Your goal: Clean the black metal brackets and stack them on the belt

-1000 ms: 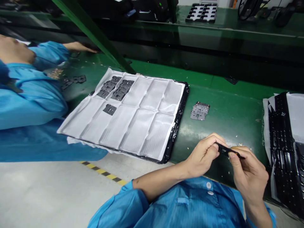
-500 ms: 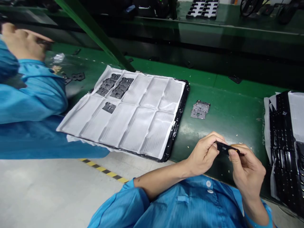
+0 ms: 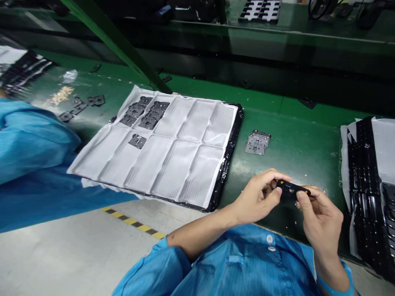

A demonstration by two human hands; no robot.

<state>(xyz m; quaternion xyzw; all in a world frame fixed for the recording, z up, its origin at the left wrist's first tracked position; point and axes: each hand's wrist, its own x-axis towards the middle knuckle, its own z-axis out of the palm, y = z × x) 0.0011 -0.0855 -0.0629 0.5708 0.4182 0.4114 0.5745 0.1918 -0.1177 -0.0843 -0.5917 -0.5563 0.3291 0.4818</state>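
A small flat black plate with yellow marks [image 3: 289,188] is held above the bench between my two hands. Thumb and fingers of my left hand [image 3: 261,195] pinch its left end. My right hand [image 3: 322,213] grips the right end, thumb on the near face. Beyond my hands, a few overlapping dark plates with cutouts [image 3: 258,142] lie on the green bench. Left of these is a compartmented tray covered with a white sheet [image 3: 185,158]; several similar plates [image 3: 151,115] rest on its far left part.
Stacked black trays with white sheets [image 3: 364,172] stand at the right. A co-worker's blue sleeve [image 3: 33,144] reaches in at the left, near loose black parts [image 3: 80,105] and a pile of small pale pieces [image 3: 61,95]. A green post [image 3: 120,45] slants behind the tray.
The held plate has tilted so more of its broad face and yellow marks show. My left fingers have shifted on it. The co-worker's hand has moved out toward the left edge.
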